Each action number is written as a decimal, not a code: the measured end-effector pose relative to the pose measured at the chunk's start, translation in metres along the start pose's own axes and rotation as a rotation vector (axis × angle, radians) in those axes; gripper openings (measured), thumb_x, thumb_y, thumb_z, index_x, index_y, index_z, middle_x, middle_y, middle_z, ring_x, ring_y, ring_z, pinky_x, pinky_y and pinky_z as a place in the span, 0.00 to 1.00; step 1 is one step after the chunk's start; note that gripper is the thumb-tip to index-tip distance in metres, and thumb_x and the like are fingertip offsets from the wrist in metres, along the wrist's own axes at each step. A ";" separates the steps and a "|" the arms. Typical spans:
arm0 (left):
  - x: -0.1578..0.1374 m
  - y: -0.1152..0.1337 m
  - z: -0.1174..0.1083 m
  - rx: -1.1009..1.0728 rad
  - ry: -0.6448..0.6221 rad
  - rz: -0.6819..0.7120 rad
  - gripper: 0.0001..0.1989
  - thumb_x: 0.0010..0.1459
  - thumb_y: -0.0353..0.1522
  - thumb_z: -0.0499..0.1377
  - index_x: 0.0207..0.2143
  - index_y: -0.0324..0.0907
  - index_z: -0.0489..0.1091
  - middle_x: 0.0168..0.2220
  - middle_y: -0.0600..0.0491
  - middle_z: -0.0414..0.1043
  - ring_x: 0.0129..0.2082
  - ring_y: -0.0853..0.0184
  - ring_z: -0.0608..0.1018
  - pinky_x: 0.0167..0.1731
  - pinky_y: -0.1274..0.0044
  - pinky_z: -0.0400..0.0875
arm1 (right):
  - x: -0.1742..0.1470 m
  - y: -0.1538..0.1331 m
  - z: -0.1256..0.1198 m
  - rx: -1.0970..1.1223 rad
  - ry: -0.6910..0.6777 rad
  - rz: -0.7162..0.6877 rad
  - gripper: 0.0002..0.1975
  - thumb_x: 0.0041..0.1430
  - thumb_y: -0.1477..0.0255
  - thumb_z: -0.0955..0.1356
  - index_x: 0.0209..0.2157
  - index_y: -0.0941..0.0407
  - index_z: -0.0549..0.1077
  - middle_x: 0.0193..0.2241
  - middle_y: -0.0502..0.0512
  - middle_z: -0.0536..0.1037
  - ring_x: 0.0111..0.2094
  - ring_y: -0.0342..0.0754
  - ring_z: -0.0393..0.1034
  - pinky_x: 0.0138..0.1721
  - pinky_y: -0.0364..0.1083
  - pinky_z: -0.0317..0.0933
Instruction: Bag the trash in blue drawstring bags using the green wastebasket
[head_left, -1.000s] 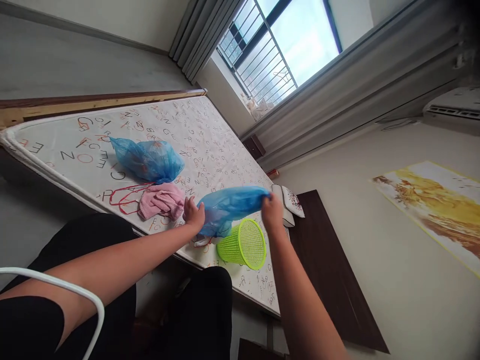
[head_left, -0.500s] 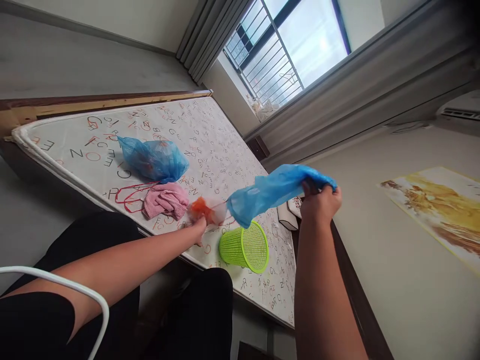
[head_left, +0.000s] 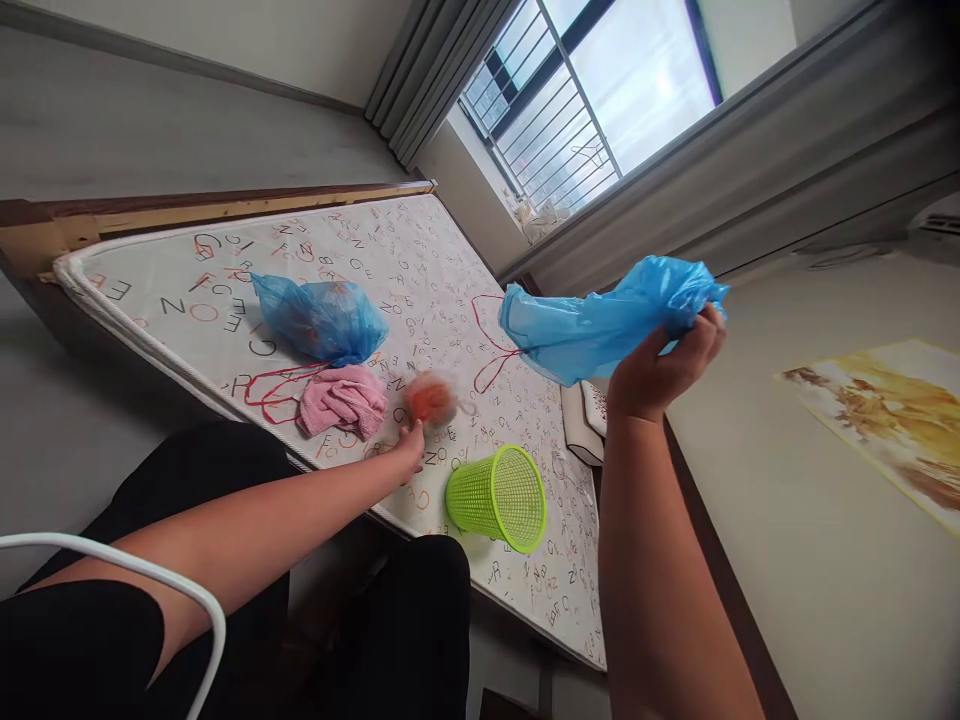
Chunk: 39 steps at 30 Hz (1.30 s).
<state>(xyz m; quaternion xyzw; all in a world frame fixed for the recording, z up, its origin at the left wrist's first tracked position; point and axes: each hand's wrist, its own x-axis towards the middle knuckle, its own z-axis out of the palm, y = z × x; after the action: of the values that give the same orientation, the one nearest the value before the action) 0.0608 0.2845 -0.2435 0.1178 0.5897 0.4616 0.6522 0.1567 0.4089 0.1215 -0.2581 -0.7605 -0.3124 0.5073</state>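
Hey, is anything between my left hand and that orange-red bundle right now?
Nothing visible stands between your left hand and the orange-red bundle; blur hides whether they touch. The pink cloth lies to one side, out of the way.

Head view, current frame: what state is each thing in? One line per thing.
Right hand: closed on the held blue bag
Held blue bag: slack, bunched at the hand
Left hand: beside the orange-red item; contact unclear
Orange-red item: blurred, details unreadable
Tied-looking blue bag: bulging, lying on the mattress
Pink cloth: crumpled
Green basket: uncovered
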 end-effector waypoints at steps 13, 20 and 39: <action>-0.011 0.021 -0.015 0.025 -0.023 -0.051 0.21 0.71 0.44 0.47 0.56 0.43 0.67 0.57 0.39 0.71 0.48 0.57 0.80 0.42 0.67 0.77 | -0.300 -0.118 0.024 0.256 -1.028 0.570 0.10 0.54 0.78 0.64 0.37 0.56 0.72 0.41 0.61 0.77 0.45 0.53 0.70 0.52 0.53 0.65; 0.008 0.070 -0.037 0.255 0.024 0.181 0.11 0.67 0.36 0.60 0.46 0.38 0.75 0.45 0.46 0.77 0.43 0.63 0.79 0.48 0.66 0.76 | -0.384 -0.150 -0.037 0.325 -0.993 0.788 0.21 0.54 0.74 0.66 0.52 0.56 0.71 0.53 0.68 0.74 0.58 0.61 0.67 0.61 0.63 0.60; 0.005 0.168 -0.254 0.612 0.745 0.330 0.13 0.66 0.30 0.59 0.50 0.32 0.70 0.59 0.42 0.70 0.63 0.51 0.67 0.64 0.53 0.56 | -0.382 -0.167 -0.101 0.559 -0.857 0.996 0.18 0.65 0.71 0.60 0.54 0.55 0.71 0.54 0.65 0.73 0.46 0.53 0.73 0.49 0.55 0.70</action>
<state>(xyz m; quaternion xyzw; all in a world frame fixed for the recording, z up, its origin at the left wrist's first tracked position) -0.2407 0.2808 -0.2006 0.2226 0.8639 0.3753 0.2516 0.2344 0.1935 -0.2411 -0.5351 -0.7365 0.2919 0.2932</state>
